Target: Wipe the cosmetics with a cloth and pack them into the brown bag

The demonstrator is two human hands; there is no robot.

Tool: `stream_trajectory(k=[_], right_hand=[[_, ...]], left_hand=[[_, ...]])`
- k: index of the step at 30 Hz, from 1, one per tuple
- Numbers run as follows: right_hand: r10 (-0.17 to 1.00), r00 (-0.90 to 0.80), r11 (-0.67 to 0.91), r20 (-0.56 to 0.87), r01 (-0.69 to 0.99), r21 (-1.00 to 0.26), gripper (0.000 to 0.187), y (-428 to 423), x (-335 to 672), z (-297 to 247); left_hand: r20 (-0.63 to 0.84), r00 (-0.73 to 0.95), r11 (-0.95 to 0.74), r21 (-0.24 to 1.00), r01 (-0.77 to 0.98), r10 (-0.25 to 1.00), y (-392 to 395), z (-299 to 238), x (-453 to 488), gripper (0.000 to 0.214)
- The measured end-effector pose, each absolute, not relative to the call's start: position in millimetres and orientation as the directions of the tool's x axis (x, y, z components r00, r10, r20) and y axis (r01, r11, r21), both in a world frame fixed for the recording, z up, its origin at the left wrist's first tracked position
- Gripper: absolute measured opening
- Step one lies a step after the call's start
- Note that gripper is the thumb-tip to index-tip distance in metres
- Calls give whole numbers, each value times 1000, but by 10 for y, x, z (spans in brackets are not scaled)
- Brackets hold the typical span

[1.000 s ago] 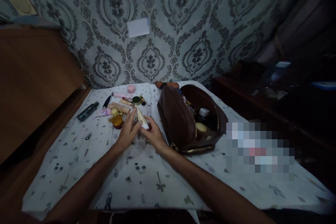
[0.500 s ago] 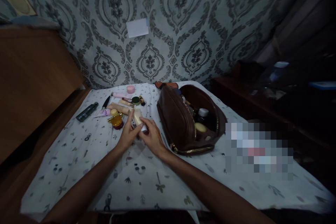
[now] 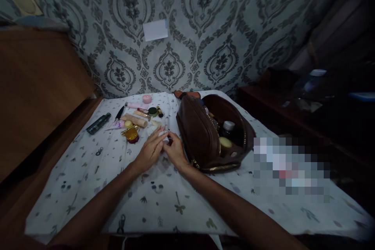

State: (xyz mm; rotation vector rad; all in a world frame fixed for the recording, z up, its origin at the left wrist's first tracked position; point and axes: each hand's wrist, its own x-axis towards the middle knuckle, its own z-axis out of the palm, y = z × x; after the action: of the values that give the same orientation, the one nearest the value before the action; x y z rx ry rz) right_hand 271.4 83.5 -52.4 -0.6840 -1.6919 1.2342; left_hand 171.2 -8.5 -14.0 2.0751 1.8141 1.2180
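My left hand (image 3: 150,150) and my right hand (image 3: 175,150) meet low over the printed white cloth (image 3: 164,203), fingertips touching. Between them is a pale cream tube (image 3: 158,128), lowered onto the cloth and mostly covered. The left fingers lie along it and the right fingers are curled at its near end. Just right of my right hand stands an open brown toiletry bag (image 3: 199,136) with a dark-capped bottle (image 3: 227,128) and a pale round item (image 3: 225,142) inside.
Several cosmetics lie left of my hands: an amber jar (image 3: 131,135), a beige tube (image 3: 135,120), a green-lidded pot (image 3: 152,111), a pink pot (image 3: 147,99) and a dark bottle (image 3: 98,123). A wooden headboard (image 3: 38,93) rises left. A dark side table (image 3: 307,113) stands right.
The tube was held upright between both hands. It has come down flat onto the cloth, and both hands have sunk with it and closed together.
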Motion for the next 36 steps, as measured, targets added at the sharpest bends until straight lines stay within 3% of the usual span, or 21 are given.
stream_trajectory(k=[5, 8, 13, 17, 23, 27, 31, 34, 36], right_hand=[[775, -483, 414, 407, -99, -905, 25, 772, 2744, -448], [725, -519, 449, 452, -141, -882, 31, 715, 2757, -393], [605, -592, 491, 533, -249, -835, 36, 669, 2777, -327], [642, -597, 398, 480, -276, -875, 35, 676, 2803, -239], [666, -573, 380, 478, -290, -878, 30, 632, 2895, 18], [729, -523, 329, 441, -297, -896, 30, 630, 2949, 165], [759, -478, 341, 442, -286, -896, 29, 610, 3025, 348], [698, -494, 460, 519, -246, -853, 26, 550, 3141, 534], [627, -528, 551, 573, -218, -805, 26, 510, 3249, 665]], left_hand=[[494, -33, -236, 472, 850, 869, -79, -109, 1611, 41], [510, -92, -167, 439, 883, 855, -63, -105, 1519, 43], [459, -217, -46, 496, 867, 861, -49, -53, 1379, 48], [380, -286, 1, 600, 800, 880, -71, 29, 1367, 55], [199, -406, 37, 863, 505, 892, -59, 93, 1397, 62], [-3, -478, 63, 992, 109, 878, -61, 149, 1379, 52], [-165, -394, 62, 963, -261, 904, -159, 253, 1338, 44], [-158, -375, 15, 934, -357, 913, -223, 317, 1337, 49], [-108, -447, -75, 925, -373, 888, -226, 350, 1378, 47]])
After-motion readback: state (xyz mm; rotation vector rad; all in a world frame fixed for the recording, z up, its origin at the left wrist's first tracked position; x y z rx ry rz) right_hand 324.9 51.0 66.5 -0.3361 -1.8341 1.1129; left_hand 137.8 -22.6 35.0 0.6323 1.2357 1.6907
